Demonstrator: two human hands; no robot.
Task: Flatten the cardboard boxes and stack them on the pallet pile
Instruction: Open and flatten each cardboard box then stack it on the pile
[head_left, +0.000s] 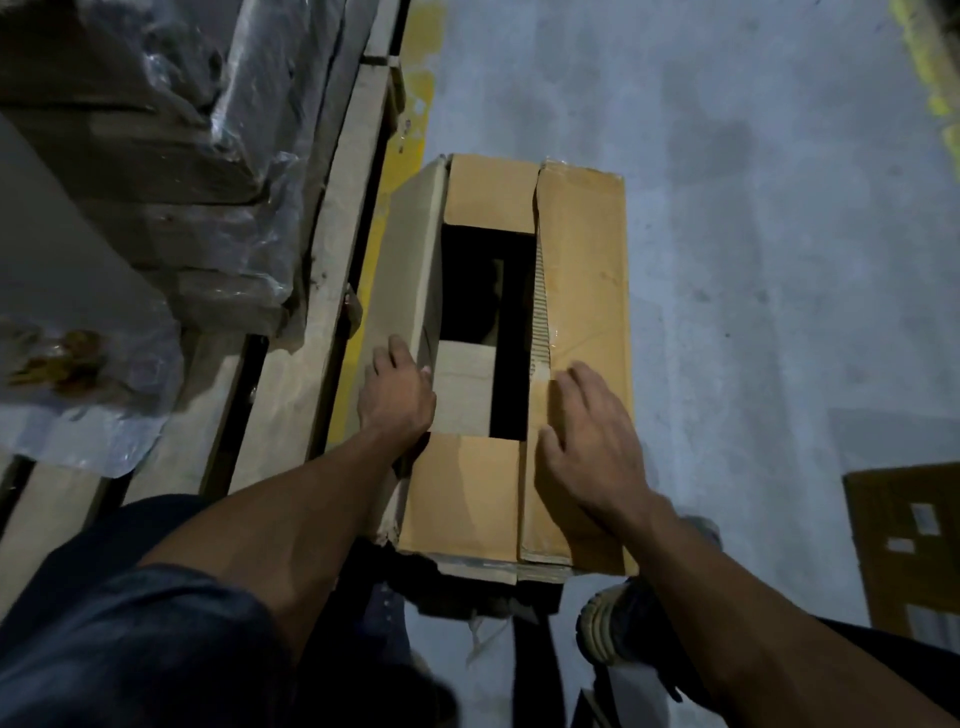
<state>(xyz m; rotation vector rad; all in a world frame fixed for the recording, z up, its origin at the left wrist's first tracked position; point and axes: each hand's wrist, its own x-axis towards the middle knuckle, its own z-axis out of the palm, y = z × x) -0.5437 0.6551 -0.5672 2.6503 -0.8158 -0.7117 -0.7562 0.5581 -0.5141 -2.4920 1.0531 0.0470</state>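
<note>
Head view: box (519, 338) stands on the floor (753, 260), centre frame, long axis running up-frame away from the person. Left hand (397, 387) curls over its left top edge; right hand (587, 441) lies flat, fingers straight, on the right flap. Pallet (332, 234) crowds the left side; open floor right.

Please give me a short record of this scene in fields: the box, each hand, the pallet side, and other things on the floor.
box: cardboard box stands on the grey floor, not yet flattened; top flaps partly open, dark gap in the middle
left hand: left hand at the left top edge of the box, fingers over the left flap
right hand: right hand lies flat on the right flap, fingers straight
pallet side: wooden pallet at left carries plastic-wrapped goods
other: flat cardboard piece on the floor at right
</note>
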